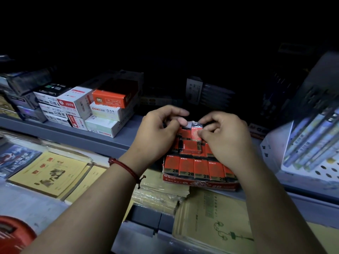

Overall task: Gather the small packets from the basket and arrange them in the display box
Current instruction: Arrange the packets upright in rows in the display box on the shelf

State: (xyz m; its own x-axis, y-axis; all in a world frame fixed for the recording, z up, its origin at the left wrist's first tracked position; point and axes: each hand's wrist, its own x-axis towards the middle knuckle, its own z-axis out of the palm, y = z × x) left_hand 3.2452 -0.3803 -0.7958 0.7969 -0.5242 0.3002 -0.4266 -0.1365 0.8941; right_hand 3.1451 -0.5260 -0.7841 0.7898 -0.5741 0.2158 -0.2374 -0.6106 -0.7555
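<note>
Display box [200, 185]: red open-topped cardboard tray, low front wall marked "2B"; lies flat on yellow exercise books [159, 197].
Front-row packets [200, 168]: five in view, red over black, each marked "2B"; upright, side by side, touching, against the front wall.
Rear packets [190, 148]: same kind, set less evenly behind the front row; partly hidden.
Held packet [196, 132]: red, pale upper end; upright above the rear of the box, pinched between fingers of left hand [157, 132] and right hand [225, 140].

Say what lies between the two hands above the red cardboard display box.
Head view: small red rectangular packets, pinched at their tops by the left hand and the right hand.
</note>
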